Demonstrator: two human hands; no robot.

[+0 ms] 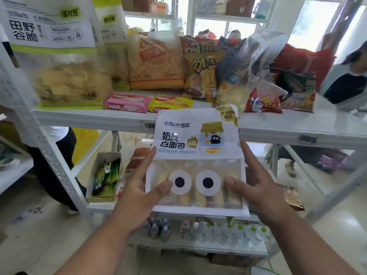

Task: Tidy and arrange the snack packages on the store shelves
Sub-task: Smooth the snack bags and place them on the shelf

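I hold a white bread package (pixel 196 151) with two cartoon eyes upright in front of the shelf. My left hand (pixel 139 193) grips its left edge, thumb on the front. My right hand (pixel 256 187) grips its right edge the same way. Behind it, on the white upper shelf (pixel 91 116), stand a large clear crisp bag (pixel 65 62), an orange cracker bag (pixel 156 62), yellow-brown chip bags (pixel 202 68) and a leaning clear bag (pixel 238 76). Pink wafer packs (pixel 127 103) and a yellow wafer pack (pixel 170 103) lie flat at the shelf's front.
Red and green noodle packs (pixel 294 92) sit at the shelf's right. The lower shelf holds a box of green packets (pixel 105 175); small bottles (pixel 208 229) line the bottom shelf. One person stands behind the rack at left (pixel 57 161), another at right (pixel 349 80).
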